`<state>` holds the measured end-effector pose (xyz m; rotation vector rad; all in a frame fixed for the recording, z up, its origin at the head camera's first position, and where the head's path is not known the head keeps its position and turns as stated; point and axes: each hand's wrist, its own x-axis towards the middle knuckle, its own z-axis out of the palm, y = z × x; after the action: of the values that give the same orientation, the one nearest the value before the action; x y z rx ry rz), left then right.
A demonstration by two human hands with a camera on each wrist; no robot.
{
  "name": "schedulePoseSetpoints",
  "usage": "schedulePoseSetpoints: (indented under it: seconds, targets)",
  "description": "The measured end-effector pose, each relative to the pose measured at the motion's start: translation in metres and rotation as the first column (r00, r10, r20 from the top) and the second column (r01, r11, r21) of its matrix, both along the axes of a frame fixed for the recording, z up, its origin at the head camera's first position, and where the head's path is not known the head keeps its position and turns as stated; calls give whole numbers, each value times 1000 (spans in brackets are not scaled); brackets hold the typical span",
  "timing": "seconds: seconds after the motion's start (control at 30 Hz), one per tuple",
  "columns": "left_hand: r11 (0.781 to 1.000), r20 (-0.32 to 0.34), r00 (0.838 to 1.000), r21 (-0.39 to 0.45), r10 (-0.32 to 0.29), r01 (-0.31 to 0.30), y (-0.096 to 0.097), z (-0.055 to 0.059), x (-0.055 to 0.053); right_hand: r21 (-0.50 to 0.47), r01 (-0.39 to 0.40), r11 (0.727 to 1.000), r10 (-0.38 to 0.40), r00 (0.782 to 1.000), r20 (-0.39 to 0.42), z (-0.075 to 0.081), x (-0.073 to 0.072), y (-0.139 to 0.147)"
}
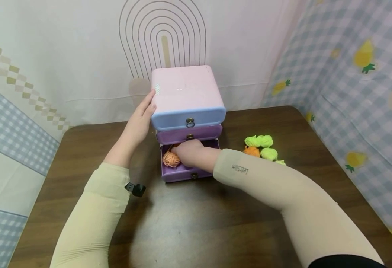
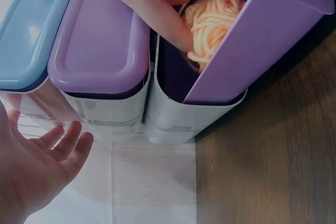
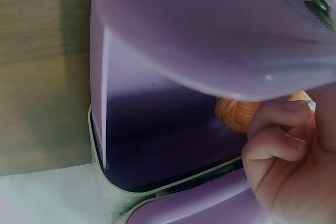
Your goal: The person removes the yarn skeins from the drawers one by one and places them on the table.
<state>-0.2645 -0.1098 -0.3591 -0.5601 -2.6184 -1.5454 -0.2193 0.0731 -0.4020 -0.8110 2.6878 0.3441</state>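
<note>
A small three-tier drawer cabinet (image 1: 187,89) has a pink top with a blue drawer, a purple drawer, and a pulled-out purple bottom drawer (image 1: 179,175). Inside the bottom drawer lies a ball of orange yarn (image 1: 171,159), also seen in the left wrist view as a peach yarn ball (image 2: 212,27). My right hand (image 1: 190,152) reaches into this drawer, thumb and fingers around the yarn ball; its other fingers are curled in the right wrist view. My left hand (image 1: 140,121) lies against the cabinet's left side near the top, fingers extended.
Several balls of bright green yarn (image 1: 263,141) and an orange yarn ball (image 1: 251,151) lie on the brown table (image 1: 179,223), right of the cabinet, partly behind the right forearm. A patterned cloth (image 1: 243,41) hangs behind.
</note>
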Motion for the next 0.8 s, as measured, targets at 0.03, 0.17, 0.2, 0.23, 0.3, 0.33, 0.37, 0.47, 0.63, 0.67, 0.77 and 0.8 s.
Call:
schedulePoseSetpoints:
  seconds: [0.03, 0.17, 0.2, 0.23, 0.3, 0.33, 0.37, 0.47, 0.63, 0.67, 0.77, 0.8]
  targets:
    - [1000, 1, 1000, -1, 0, 0, 0, 0, 0, 15, 1, 1000, -1, 1000, 0, -1, 0, -1]
    - [1000, 1, 1000, -6, 3, -3, -1, 0, 1, 47, -3, 999, 4, 1000, -2, -3, 1, -1]
    - [1000, 1, 1000, -5, 4, -4, -1, 0, 1, 44, -3, 999, 3, 1000, 0, -3, 1, -1]
    - [1000, 0, 1000, -4, 5, -5, -1, 0, 1, 38, -2, 999, 2, 1000, 1, -3, 1, 0]
    - [1000, -4, 1000, 3, 2, -2, -1, 0, 1, 17, -2, 1000, 2, 1000, 0, -2, 1, 1]
    - [1000, -5, 1000, 5, 2, -2, -1, -1, 1, 8, -3, 1000, 3, 1000, -3, -2, 1, 2]
    - [1000, -4, 1000, 9, 1, -1, -1, -1, 1, 2, -5, 1000, 5, 1000, -6, -1, 1, 4]
    - [1000, 2, 1000, 15, -1, 1, -1, -1, 0, -17, -2, 1000, 2, 1000, -20, 2, 0, 8]
    - [1000, 6, 1000, 11, 1, -1, 0, -2, -1, -86, 13, 996, -15, 1000, -26, 5, 0, 16]
    - [1000, 4, 1000, 11, 1, -1, 0, -2, -1, -107, 12, 994, -15, 1000, -25, 6, 1, 17]
    - [1000, -2, 1000, 12, -2, 2, 0, -3, -1, -167, 8, 986, -12, 1000, -22, 8, 4, 21]
    - [1000, -2, 1000, 15, -4, 4, 1, -3, -1, -187, 8, 982, -12, 1000, -22, 9, 5, 23]
